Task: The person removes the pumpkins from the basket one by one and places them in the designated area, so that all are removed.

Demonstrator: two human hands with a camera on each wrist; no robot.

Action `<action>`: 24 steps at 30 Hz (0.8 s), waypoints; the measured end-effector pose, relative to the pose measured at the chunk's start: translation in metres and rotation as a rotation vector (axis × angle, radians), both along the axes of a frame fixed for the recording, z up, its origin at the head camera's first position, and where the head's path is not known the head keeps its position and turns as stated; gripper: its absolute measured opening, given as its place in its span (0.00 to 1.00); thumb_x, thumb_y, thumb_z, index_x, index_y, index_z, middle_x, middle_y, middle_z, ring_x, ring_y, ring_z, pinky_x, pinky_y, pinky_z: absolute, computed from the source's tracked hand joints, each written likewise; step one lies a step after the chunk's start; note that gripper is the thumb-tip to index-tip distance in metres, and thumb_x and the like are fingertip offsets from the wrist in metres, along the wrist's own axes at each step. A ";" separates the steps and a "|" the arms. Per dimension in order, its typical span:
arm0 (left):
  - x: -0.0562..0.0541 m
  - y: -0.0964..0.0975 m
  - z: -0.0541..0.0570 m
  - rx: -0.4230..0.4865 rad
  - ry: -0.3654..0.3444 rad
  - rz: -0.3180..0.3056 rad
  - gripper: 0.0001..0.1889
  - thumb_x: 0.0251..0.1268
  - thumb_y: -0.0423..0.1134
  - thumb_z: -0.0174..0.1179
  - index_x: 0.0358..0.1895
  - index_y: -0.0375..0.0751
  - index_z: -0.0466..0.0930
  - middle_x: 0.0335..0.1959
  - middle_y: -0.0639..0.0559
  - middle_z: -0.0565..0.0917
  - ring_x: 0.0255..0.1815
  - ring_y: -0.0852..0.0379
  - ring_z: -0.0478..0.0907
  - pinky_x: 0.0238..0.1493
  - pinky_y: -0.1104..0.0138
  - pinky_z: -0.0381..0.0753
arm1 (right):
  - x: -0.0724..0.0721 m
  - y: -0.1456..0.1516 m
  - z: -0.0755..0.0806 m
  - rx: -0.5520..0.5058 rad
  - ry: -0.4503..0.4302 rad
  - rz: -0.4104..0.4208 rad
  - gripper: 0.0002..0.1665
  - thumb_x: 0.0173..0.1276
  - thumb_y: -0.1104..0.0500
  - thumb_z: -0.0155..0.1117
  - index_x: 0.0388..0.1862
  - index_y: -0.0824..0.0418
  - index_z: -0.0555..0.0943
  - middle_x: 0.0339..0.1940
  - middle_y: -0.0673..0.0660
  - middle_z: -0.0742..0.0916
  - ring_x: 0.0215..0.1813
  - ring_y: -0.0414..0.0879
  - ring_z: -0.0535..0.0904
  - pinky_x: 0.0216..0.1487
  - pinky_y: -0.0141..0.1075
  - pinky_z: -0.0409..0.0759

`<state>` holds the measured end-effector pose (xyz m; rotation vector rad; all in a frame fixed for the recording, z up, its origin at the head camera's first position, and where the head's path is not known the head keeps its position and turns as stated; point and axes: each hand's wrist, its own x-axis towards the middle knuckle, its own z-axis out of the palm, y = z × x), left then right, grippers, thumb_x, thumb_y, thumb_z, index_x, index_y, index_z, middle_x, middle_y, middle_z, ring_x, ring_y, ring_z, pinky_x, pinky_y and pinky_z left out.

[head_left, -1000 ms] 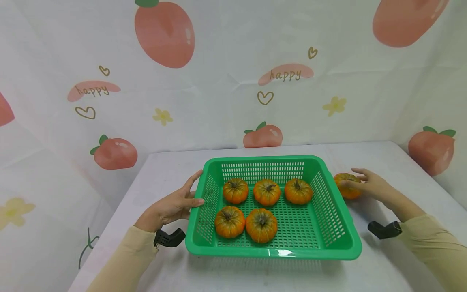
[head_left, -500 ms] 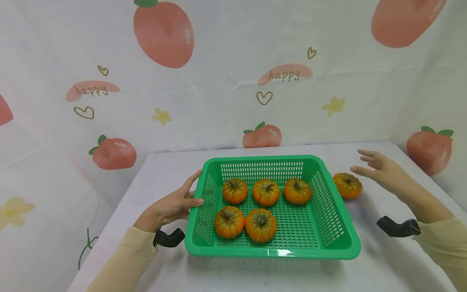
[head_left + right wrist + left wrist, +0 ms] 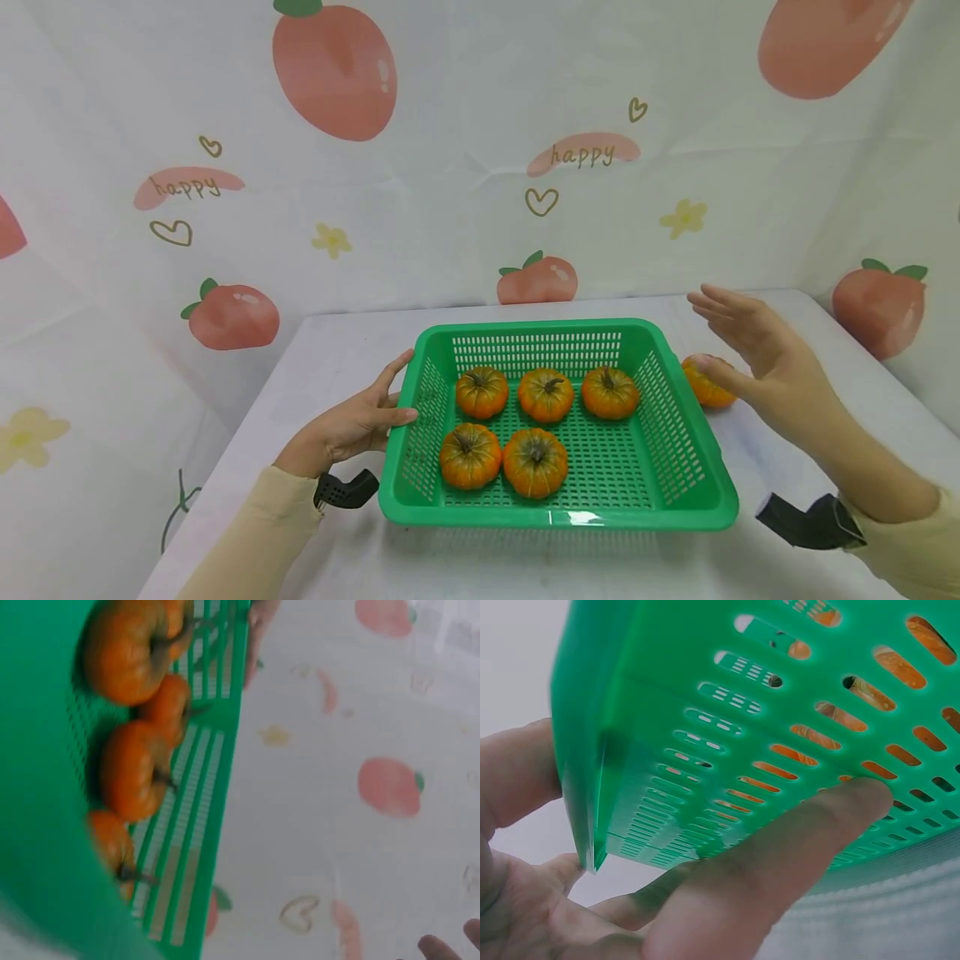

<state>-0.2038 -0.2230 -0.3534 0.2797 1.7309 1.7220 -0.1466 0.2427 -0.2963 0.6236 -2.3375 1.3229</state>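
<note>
In the head view a green slotted plastic basket (image 3: 558,518) holds several small orange pumpkins (image 3: 536,463), three along the back and two at front left. My left hand (image 3: 356,425) grips the basket's left side, thumb over the rim. The left wrist view shows a finger (image 3: 780,859) lying against the slotted outer wall. My right hand (image 3: 772,375) hovers right of the basket, fingers extended and holding nothing. Behind it, partly hidden by its thumb, another pumpkin (image 3: 707,395) sits outside the basket's right wall. Fingertips (image 3: 436,948) show at the right wrist view's lower corner.
The basket is at the middle of a table with a white cover (image 3: 337,350). A white cloth (image 3: 435,208) printed with fruit, hearts and "happy" hangs behind and at both sides. Inside the basket, the front right floor (image 3: 611,467) is bare.
My right hand has left the pumpkin outside the basket, drawn back to the right, then swung left and up with fingers extended. My left hand, the basket and the pumpkins stay put.
</note>
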 end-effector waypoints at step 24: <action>0.000 0.000 0.000 0.002 0.001 -0.004 0.51 0.70 0.32 0.55 0.74 0.76 0.25 0.74 0.29 0.52 0.55 0.40 0.79 0.51 0.45 0.79 | 0.026 -0.103 -0.036 0.037 -0.101 0.350 0.42 0.62 0.63 0.70 0.73 0.49 0.63 0.71 0.49 0.71 0.70 0.38 0.66 0.68 0.29 0.67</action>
